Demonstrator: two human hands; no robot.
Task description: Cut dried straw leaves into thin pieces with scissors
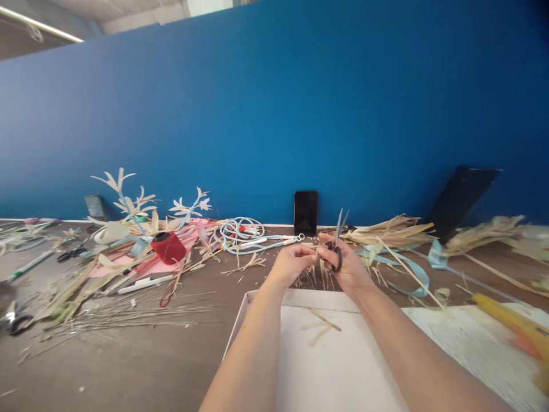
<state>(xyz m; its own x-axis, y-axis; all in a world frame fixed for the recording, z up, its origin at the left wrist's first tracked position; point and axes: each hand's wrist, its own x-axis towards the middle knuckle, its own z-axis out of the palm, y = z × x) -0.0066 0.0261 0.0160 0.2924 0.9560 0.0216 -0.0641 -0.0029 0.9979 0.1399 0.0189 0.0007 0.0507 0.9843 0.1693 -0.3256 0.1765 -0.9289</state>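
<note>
My right hand (pixel 348 262) is closed around the black handles of a pair of scissors (pixel 338 237), whose blades point up and stand slightly apart. My left hand (pixel 293 262) is pinched on a thin pale straw strip (pixel 315 247) held between the two hands, right by the scissor handles. Both hands hover above the far edge of a shallow white box lid (pixel 257 297) that holds a few cut straw pieces (pixel 322 326).
The brown table (pixel 128 360) is littered with straw, thin wires and ribbon. A red thread spool (pixel 168 246), white cord coil (pixel 240 232), pale straw flowers (pixel 128 203), a black phone (pixel 306 212) against the blue wall, a yellow glue gun (pixel 514 323) at right.
</note>
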